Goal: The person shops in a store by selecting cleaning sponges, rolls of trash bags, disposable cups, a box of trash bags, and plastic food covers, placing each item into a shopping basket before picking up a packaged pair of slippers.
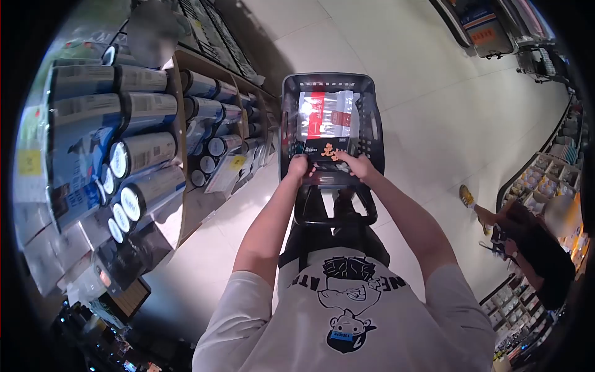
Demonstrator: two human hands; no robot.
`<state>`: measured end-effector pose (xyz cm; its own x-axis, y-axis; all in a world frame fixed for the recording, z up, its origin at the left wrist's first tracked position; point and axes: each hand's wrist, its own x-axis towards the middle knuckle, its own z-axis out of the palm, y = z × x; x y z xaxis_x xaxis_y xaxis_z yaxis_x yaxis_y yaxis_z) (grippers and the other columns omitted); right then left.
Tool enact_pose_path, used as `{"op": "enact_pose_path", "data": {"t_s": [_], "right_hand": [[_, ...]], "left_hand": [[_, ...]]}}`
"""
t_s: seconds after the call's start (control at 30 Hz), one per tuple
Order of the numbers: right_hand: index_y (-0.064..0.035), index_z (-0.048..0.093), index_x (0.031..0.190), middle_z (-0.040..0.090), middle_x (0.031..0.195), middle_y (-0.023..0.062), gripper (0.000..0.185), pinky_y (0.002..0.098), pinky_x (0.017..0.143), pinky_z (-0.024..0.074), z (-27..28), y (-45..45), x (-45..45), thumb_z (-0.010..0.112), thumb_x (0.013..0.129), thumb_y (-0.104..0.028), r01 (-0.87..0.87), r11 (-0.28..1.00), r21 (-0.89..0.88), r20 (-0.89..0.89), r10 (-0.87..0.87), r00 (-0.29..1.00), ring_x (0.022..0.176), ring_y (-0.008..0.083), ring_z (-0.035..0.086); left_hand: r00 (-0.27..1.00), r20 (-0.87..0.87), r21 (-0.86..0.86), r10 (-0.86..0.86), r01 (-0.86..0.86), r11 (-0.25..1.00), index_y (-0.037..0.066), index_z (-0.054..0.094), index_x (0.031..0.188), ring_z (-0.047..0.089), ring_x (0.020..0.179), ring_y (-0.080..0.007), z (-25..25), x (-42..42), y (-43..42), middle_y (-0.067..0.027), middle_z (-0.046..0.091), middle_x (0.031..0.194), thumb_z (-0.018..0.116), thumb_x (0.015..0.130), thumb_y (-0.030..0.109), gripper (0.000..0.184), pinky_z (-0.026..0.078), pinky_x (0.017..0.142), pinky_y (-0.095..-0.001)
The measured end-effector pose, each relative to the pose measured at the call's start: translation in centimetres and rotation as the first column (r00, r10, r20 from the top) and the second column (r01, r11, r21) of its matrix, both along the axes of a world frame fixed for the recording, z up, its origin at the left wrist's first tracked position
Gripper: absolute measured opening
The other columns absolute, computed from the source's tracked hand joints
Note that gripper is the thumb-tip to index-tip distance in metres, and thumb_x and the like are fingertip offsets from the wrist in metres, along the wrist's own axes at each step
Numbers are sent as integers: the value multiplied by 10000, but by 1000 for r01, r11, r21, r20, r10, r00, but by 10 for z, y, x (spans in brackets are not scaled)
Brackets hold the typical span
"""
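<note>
In the middle of the head view, a black shopping basket (375, 124) with slotted walls stands in front of my body, its handle (334, 221) folded toward me. A black packet with orange print (320, 149) is held level over the near part of the basket. My left hand (299, 166) grips its left near corner. Across from it, my right hand (358, 165) is closed on the right near corner, thumb on top. Just beyond lies a shiny clear, white and red package (334, 115) inside the basket. The packet covers its near end, and my fingertips are partly hidden.
On the left, a cardboard display (180, 124) holds several rows of white-lidded cylinders (145, 155). Pale tiled floor (421, 149) spreads to the right. A person in dark clothes (533, 248) is by the low shelves (539, 180) there. Racks with bags (486, 31) stand at top right.
</note>
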<state>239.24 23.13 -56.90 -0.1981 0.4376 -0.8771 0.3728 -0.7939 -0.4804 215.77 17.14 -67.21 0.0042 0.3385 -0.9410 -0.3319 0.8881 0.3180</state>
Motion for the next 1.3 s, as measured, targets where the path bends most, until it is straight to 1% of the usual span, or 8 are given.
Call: {"op": "enact_pose_path", "data": {"t_s": [0.13,0.33,0.5,0.6,0.67,1.0,1.13,1.3], "right_hand": [[-5,738,1080,713,973,151,765,325,620,514,-140,-25,-22,721,729,-685,-60,964,-260,226,121,967,815,185,669],[7,675,1161,720,1037,125,602,353,890,506,-266,-53,-37,699,870,-519,-164,984,76,136,153,979,984,224,662],[-40,648,1236,697,1122,140,815,368,940,474,-298,-30,-49,601,826,-743,-345,909,-235,-6,353,936,1029,240,656],[-177,507,1464,450,1529,176,767,557,1190,221,-330,-38,-62,556,858,-645,-648,725,-232,130,684,718,1456,375,340],[-154,596,1343,549,1422,161,607,540,1163,275,-336,-78,-68,567,883,-548,-652,732,-197,300,678,671,1421,372,387],[-135,745,911,733,998,111,200,491,842,545,-159,-42,-12,633,883,-298,-709,683,175,322,641,697,952,347,697],[-81,633,987,720,931,146,223,421,773,542,-60,-45,14,623,940,-299,-568,756,327,-12,604,797,902,303,705],[-101,574,1217,711,924,127,431,393,794,535,76,-84,54,643,938,-422,-533,657,533,-227,718,658,905,291,705]], "left_hand": [[901,-346,-208,-262,198,958,5,549,1305,640,567,-175,-57,5,-15,-134,702,879,479,937,194,419,508,490,-329],[872,-366,-111,-326,307,945,6,495,1413,490,1333,-384,-204,-32,-65,-269,571,1346,553,888,201,563,372,1136,-403],[741,-513,-152,-434,419,895,10,496,1409,487,1333,-340,-175,-27,-34,-226,530,1394,598,874,169,567,383,1130,-381],[647,-566,-117,-512,551,826,11,537,1332,580,1213,-335,-146,-21,-24,-193,631,1231,606,882,160,480,453,1049,-405],[625,-552,-107,-552,604,790,31,573,1287,633,1124,-338,-136,-17,-27,-175,677,1135,604,888,160,421,495,986,-412],[607,-410,66,-681,765,641,50,713,790,682,723,-236,-4,13,-35,-125,682,725,597,980,444,452,516,728,-380],[528,-233,228,-816,846,483,50,666,1037,653,763,-205,125,18,-36,-106,679,822,450,989,175,254,507,726,-349],[194,-617,142,-763,981,134,108,673,1146,691,1009,-326,251,42,-67,-209,710,1035,581,869,380,399,522,913,-439]]}}
